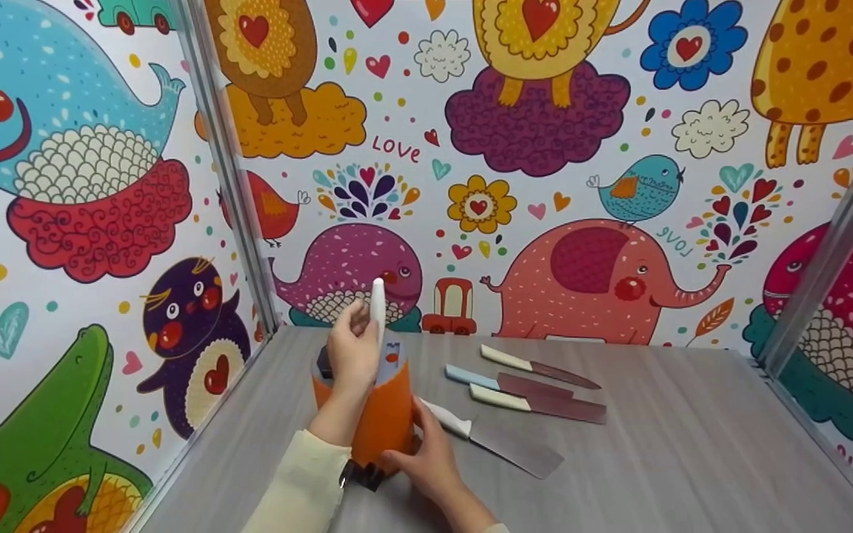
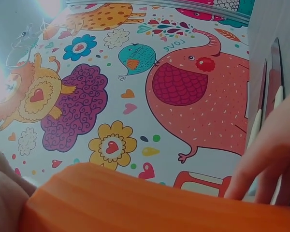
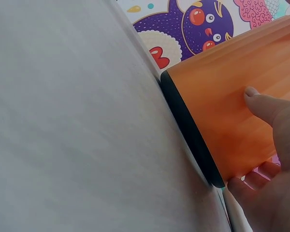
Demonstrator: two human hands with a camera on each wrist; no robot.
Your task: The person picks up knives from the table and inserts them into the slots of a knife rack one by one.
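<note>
An orange knife holder (image 1: 386,422) with a grey slotted top stands on the table, tilted slightly in the head view. At its top, my left hand (image 1: 355,352) grips a slim white handle (image 1: 378,300) that points upward; whatever lies below the handle is hidden by the hand and holder. My right hand (image 1: 430,455) holds the holder's lower right side, thumb on the front and fingers round the side. In the right wrist view that thumb presses the orange wall (image 3: 208,106) above the dark base (image 3: 193,130). A white-handled cleaver (image 1: 515,448) lies beside the right hand.
Further back on the grey table (image 1: 663,459) lie a cream-handled pointed knife (image 1: 563,374), a blue-handled knife (image 1: 471,376) and a cream-handled cleaver (image 1: 571,407), blades pointing right. Printed panels (image 1: 426,185) wall off the back and both sides.
</note>
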